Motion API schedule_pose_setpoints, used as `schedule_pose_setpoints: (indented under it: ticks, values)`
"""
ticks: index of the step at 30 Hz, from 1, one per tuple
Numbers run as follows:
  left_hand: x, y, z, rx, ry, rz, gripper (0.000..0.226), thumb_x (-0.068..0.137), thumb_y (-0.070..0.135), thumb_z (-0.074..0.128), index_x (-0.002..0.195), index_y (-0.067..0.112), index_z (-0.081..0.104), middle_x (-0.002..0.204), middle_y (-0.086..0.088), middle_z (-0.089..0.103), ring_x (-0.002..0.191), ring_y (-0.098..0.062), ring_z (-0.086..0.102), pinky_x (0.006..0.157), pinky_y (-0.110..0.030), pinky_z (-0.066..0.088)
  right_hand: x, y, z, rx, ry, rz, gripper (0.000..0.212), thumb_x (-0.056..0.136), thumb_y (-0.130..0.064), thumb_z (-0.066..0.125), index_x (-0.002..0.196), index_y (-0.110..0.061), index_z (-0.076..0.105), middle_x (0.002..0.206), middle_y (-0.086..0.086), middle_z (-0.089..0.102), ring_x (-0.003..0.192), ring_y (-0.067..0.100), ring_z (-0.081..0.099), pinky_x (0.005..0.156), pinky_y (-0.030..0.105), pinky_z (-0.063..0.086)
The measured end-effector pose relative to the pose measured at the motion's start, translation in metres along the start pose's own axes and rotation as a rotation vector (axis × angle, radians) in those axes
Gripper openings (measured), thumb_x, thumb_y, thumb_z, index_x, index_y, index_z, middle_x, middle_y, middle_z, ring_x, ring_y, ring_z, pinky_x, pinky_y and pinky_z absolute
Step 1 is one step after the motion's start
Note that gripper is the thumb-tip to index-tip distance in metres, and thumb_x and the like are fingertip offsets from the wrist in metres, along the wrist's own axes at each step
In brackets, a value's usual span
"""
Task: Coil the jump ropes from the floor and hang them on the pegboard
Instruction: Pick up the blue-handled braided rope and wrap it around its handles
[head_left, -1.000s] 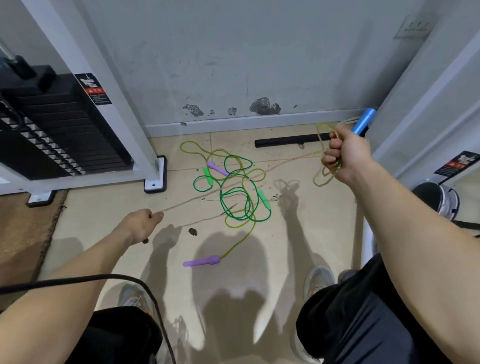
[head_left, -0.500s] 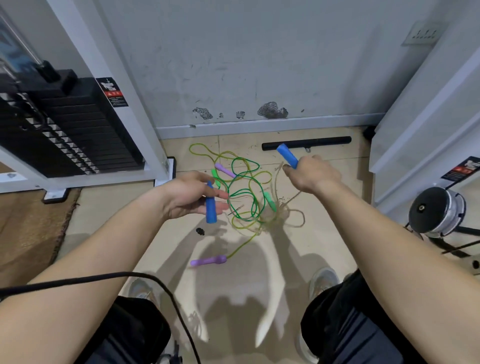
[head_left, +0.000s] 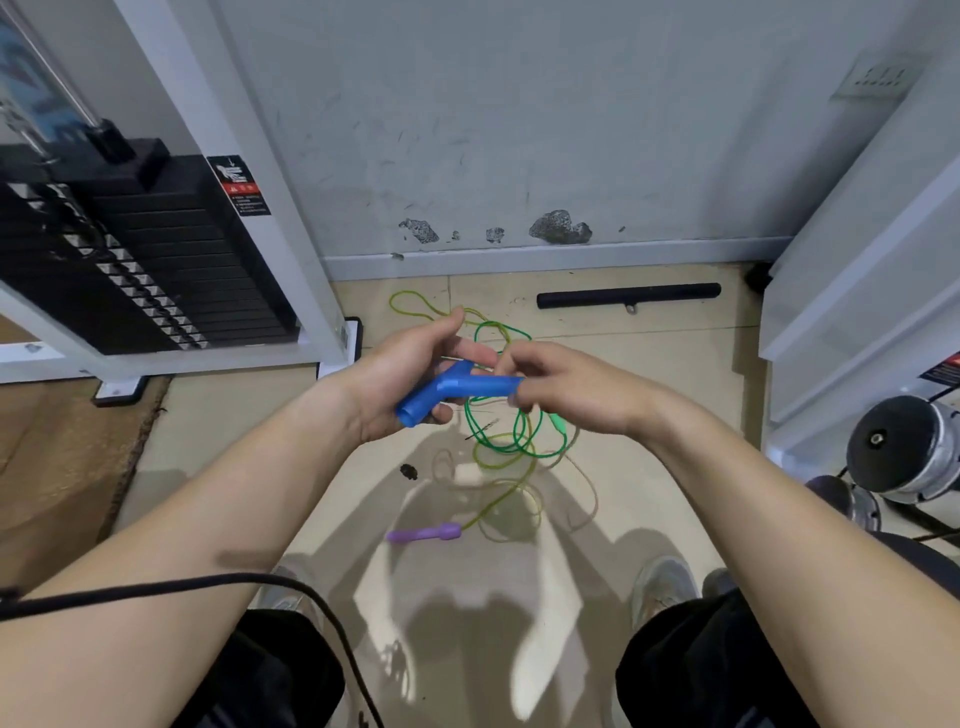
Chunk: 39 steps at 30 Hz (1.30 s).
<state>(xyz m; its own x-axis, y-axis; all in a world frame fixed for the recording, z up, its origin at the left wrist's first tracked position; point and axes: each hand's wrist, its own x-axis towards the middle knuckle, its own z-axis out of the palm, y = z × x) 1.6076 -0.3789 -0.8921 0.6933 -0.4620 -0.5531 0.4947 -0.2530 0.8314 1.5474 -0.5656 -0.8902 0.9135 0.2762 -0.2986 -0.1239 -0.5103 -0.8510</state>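
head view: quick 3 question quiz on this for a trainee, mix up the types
1. True or false: the left hand and the right hand each hold one of the two blue handles, which meet in front of the person.
2. Which handle lies on the floor nearest the person's shoes? A. purple handle B. red handle C. white handle
3. Fill in: the black bar lies at the foot of the ____.

Key: 1 true; 2 A; 3 wall
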Motion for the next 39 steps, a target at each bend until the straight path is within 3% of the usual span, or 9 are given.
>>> schedule_pose_setpoints:
  ticks: [2, 7, 12, 15, 18, 29, 31, 34, 39]
  values:
    - [0.001, 0.000, 0.000, 0.059, -0.034, -0.012, 0.052, 0.095, 0.056, 0.050, 0.108, 0.009, 0.069, 0.079, -0.003, 0.060, 0.063, -0.017, 0.047, 0.048, -0.024, 0.040, 0.004, 0.002, 0.002, -0.115, -0.003, -0.074, 0.020, 0.087, 0.005, 0.060, 0.091, -0.013, 0.067, 0.065, -0.037, 0.058, 0.064, -0.027, 0.044, 0.064, 0.005, 0.035]
    - [0.001, -0.002, 0.002, 0.130, -0.123, -0.003, 0.025, 0.098, 0.031, 0.059, 0.118, 0.015, 0.058, 0.102, -0.012, 0.070, 0.080, -0.025, 0.069, 0.056, -0.027, 0.054, 0.012, 0.007, 0.010, -0.389, 0.155, -0.317, 0.021, 0.083, 0.002, 0.069, 0.095, -0.013, 0.077, 0.078, -0.005, 0.050, 0.079, -0.029, 0.041, 0.076, -0.008, 0.024]
    - [-0.001, -0.001, 0.000, 0.109, -0.199, 0.091, 0.033, 0.096, 0.017, 0.060, 0.129, 0.014, 0.059, 0.091, -0.007, 0.067, 0.066, -0.021, 0.064, 0.053, -0.028, 0.050, 0.018, 0.015, 0.006, -0.241, 0.413, -0.165, 0.054, 0.062, -0.030, 0.093, 0.096, -0.023, 0.052, 0.087, -0.004, 0.057, 0.067, -0.005, 0.053, 0.059, 0.015, 0.036]
    - [-0.003, 0.000, -0.005, 0.131, -0.198, 0.147, 0.037, 0.092, 0.019, 0.064, 0.129, 0.019, 0.059, 0.111, -0.008, 0.064, 0.068, -0.023, 0.063, 0.054, -0.029, 0.049, 0.018, 0.020, -0.004, -0.184, 0.341, -0.179, 0.059, 0.068, -0.031, 0.090, 0.117, -0.030, 0.057, 0.117, -0.007, 0.051, 0.094, -0.003, 0.053, 0.079, 0.017, 0.043]
    - [-0.011, 0.000, -0.008, 0.150, -0.260, 0.175, 0.042, 0.092, 0.017, 0.063, 0.132, 0.024, 0.054, 0.096, -0.002, 0.068, 0.066, -0.025, 0.061, 0.054, -0.029, 0.048, 0.014, 0.022, -0.008, -0.068, 0.136, -0.145, 0.049, 0.080, -0.026, 0.080, 0.126, -0.027, 0.062, 0.128, -0.012, 0.055, 0.116, -0.009, 0.049, 0.098, 0.027, 0.044]
    - [-0.022, -0.005, -0.018, 0.115, -0.382, 0.171, 0.042, 0.085, 0.016, 0.063, 0.125, 0.010, 0.050, 0.094, -0.003, 0.070, 0.068, -0.021, 0.058, 0.053, -0.027, 0.046, 0.007, 0.014, -0.006, 0.353, -0.125, -0.088, 0.019, 0.078, -0.020, 0.063, 0.087, -0.003, 0.063, 0.078, 0.002, 0.064, 0.079, 0.021, 0.055, 0.077, 0.031, 0.044]
    - [-0.023, -0.005, -0.022, 0.181, -0.372, 0.206, 0.038, 0.088, 0.018, 0.063, 0.125, 0.011, 0.055, 0.108, -0.008, 0.070, 0.069, -0.019, 0.057, 0.055, -0.028, 0.047, 0.006, 0.011, -0.006, 0.423, -0.150, -0.051, 0.028, 0.080, -0.016, 0.058, 0.096, 0.007, 0.060, 0.064, 0.005, 0.047, 0.059, 0.017, 0.038, 0.058, 0.026, 0.035]
    - [-0.024, -0.007, -0.025, 0.294, -0.327, 0.225, 0.031, 0.096, 0.015, 0.062, 0.127, 0.013, 0.059, 0.114, -0.010, 0.070, 0.071, -0.018, 0.057, 0.058, -0.028, 0.049, 0.007, 0.010, -0.005, 0.437, -0.100, -0.034, 0.017, 0.092, -0.017, 0.059, 0.088, -0.001, 0.061, 0.064, 0.001, 0.022, 0.060, 0.017, 0.014, 0.060, 0.035, 0.013]
    - [-0.024, -0.013, -0.021, 0.384, -0.317, 0.193, 0.026, 0.098, 0.012, 0.059, 0.124, 0.006, 0.058, 0.106, -0.007, 0.071, 0.079, -0.023, 0.064, 0.076, -0.038, 0.051, 0.011, 0.008, 0.004, 0.255, 0.077, -0.057, 0.029, 0.102, -0.012, 0.052, 0.088, 0.012, 0.059, 0.061, 0.007, 0.032, 0.049, -0.003, 0.043, 0.053, 0.029, 0.029]
